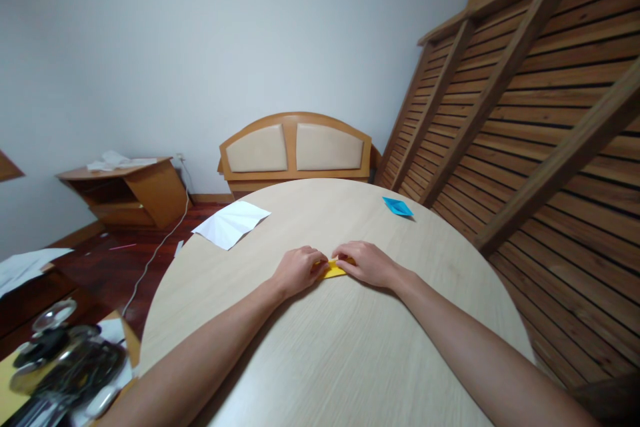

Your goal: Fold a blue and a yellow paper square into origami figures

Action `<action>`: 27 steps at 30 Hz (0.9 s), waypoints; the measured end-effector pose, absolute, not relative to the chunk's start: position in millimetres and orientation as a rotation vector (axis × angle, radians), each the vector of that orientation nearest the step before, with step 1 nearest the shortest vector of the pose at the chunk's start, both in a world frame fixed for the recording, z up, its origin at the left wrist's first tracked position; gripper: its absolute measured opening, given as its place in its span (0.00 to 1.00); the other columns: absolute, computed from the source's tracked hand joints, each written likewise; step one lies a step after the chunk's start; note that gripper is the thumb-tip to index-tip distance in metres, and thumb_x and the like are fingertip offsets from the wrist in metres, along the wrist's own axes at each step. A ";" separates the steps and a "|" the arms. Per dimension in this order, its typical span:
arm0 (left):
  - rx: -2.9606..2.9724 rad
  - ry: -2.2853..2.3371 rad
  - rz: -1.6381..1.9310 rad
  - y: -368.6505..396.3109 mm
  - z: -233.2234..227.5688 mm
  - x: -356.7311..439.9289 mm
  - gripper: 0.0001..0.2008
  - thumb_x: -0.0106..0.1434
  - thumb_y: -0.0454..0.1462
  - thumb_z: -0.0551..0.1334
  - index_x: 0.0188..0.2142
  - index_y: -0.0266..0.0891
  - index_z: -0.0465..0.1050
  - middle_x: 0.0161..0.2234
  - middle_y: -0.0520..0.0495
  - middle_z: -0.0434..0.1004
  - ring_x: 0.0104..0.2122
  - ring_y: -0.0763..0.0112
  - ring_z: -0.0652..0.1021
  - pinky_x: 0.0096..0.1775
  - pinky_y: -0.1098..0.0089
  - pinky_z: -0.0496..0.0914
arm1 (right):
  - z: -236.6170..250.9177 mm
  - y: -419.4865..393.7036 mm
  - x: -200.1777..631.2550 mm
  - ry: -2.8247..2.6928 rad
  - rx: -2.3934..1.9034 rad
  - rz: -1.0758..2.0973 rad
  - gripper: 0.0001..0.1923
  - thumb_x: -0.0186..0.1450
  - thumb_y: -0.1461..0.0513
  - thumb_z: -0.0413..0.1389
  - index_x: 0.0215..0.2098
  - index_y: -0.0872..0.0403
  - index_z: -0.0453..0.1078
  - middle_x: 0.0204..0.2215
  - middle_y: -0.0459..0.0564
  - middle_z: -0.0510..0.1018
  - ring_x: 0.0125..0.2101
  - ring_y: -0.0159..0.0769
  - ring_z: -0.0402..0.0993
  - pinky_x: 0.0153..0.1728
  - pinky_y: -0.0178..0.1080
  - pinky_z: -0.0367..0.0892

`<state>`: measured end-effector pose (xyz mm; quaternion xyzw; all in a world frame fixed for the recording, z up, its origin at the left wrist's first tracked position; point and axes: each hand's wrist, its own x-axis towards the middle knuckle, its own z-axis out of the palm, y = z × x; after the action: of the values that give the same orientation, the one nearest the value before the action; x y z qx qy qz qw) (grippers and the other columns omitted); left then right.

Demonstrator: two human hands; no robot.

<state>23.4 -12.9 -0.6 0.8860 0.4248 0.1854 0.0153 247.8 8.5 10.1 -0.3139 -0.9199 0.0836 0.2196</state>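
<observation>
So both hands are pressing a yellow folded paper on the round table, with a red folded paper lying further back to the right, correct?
Not quite: the head view shows the far paper is blue, not red. Both the left hand and right hand do press the yellow paper on the round table.

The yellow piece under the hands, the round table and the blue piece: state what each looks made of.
Yellow piece: thin matte paper, apparently; it lies flat with sharp folded edges, pressed by the left hand and right hand.
Round table: pale wood or wood-look laminate, smooth; fine straight grain lines show, which of the two is unclear.
Blue piece: likely folded paper, matte, with crisp creases.
</observation>
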 end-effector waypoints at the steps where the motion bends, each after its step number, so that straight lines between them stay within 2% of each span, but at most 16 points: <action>1: 2.745 1.353 0.568 -12.8 -0.4 23.4 0.09 0.69 0.38 0.57 0.39 0.41 0.77 0.35 0.48 0.81 0.35 0.67 0.78 0.36 0.71 0.68 | 10.9 7.7 247.9 -2.533 -0.870 0.231 0.07 0.67 0.63 0.55 0.42 0.52 0.74 0.37 0.49 0.80 0.36 0.37 0.75 0.39 0.37 0.65; 7: 2.679 1.452 0.540 -13.9 1.7 22.8 0.11 0.70 0.40 0.57 0.42 0.42 0.78 0.34 0.47 0.80 0.33 0.67 0.78 0.34 0.72 0.67 | 12.1 6.1 248.3 -2.593 -0.743 0.226 0.09 0.62 0.61 0.62 0.41 0.52 0.72 0.41 0.50 0.78 0.40 0.39 0.74 0.43 0.39 0.66; 14: 2.624 1.474 0.572 -12.9 0.8 22.9 0.12 0.70 0.41 0.56 0.43 0.42 0.77 0.35 0.47 0.81 0.32 0.68 0.78 0.35 0.71 0.68 | 8.7 9.0 248.1 -2.604 -0.686 0.230 0.06 0.67 0.65 0.57 0.41 0.51 0.74 0.44 0.49 0.78 0.42 0.37 0.75 0.45 0.38 0.67; 22: 2.575 1.442 0.613 -16.2 4.4 26.3 0.12 0.70 0.41 0.54 0.42 0.41 0.76 0.34 0.47 0.82 0.31 0.67 0.79 0.33 0.72 0.68 | 9.5 9.0 248.4 -2.566 -0.712 0.285 0.06 0.66 0.67 0.56 0.38 0.52 0.74 0.44 0.49 0.79 0.42 0.37 0.76 0.44 0.37 0.68; 27: 2.569 1.409 0.663 -19.7 7.0 26.7 0.13 0.71 0.43 0.53 0.46 0.42 0.73 0.35 0.48 0.83 0.32 0.66 0.80 0.34 0.71 0.69 | 10.5 8.6 247.8 -2.532 -0.728 0.332 0.08 0.64 0.69 0.56 0.39 0.52 0.74 0.41 0.50 0.79 0.41 0.37 0.75 0.44 0.38 0.68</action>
<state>26.7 -19.7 7.0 0.8531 0.4680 0.2203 0.0689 247.8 8.6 10.5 -0.2659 -0.9256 0.1214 0.2405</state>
